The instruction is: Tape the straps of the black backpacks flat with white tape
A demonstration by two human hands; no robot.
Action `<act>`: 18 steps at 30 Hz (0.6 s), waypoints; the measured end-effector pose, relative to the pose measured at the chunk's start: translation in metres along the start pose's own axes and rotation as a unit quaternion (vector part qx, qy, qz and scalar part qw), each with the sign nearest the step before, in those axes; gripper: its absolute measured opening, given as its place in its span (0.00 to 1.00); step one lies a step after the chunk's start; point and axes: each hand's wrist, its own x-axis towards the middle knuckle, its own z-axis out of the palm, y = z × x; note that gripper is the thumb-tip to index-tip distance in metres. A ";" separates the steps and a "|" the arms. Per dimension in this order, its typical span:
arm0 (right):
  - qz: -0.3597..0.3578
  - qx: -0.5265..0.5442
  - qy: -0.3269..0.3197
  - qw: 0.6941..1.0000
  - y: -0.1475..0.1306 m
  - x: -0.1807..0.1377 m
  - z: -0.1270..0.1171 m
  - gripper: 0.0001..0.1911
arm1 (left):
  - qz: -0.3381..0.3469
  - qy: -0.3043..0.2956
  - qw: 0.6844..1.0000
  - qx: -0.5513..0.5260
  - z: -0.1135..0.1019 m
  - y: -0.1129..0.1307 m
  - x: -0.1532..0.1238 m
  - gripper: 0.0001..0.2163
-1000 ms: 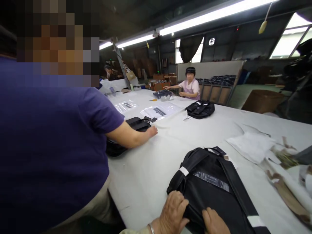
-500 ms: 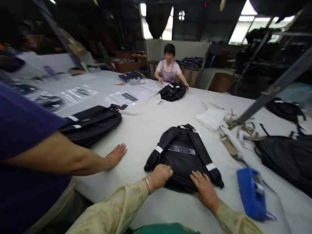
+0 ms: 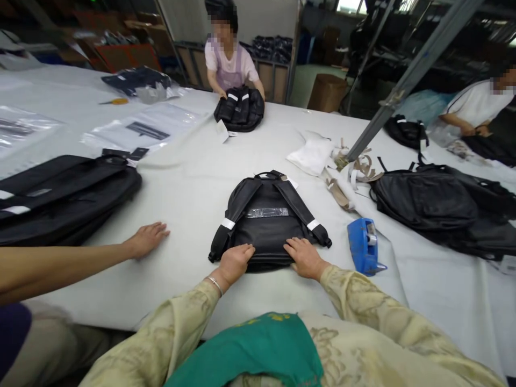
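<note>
A black backpack lies strap side up on the white table in front of me, with white bands on its straps. My left hand curls over its near left corner, fingers closed on the fabric. My right hand presses flat on its near right corner, fingers stretched out. A blue tape dispenser sits just right of the backpack.
A co-worker's hand lies flat on the table at my left, beside a flat black bag. Another person across the table handles a black backpack. More black bags, paper scraps and plastic sleeves lie around.
My view has swung down and to the right, so the backpack is now centred. Both hands stay on its near edge. The co-worker's hand still rests on the table.
</note>
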 end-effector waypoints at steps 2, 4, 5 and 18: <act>0.013 0.008 0.003 1.000 -0.010 0.006 -0.004 0.31 | -0.035 -0.036 0.999 -0.009 -0.006 -0.001 0.005 0.20; 0.035 -0.002 -0.002 0.999 -0.018 0.018 -0.006 0.25 | -0.059 -0.058 0.996 -0.022 -0.011 -0.003 0.008 0.21; 0.051 -0.013 -0.006 0.999 -0.020 0.024 -0.006 0.19 | -0.062 -0.062 0.996 -0.030 -0.014 -0.005 0.008 0.22; 0.040 -0.077 0.041 0.995 -0.023 0.045 0.014 0.09 | -0.117 -0.161 0.978 0.064 -0.028 0.039 0.039 0.24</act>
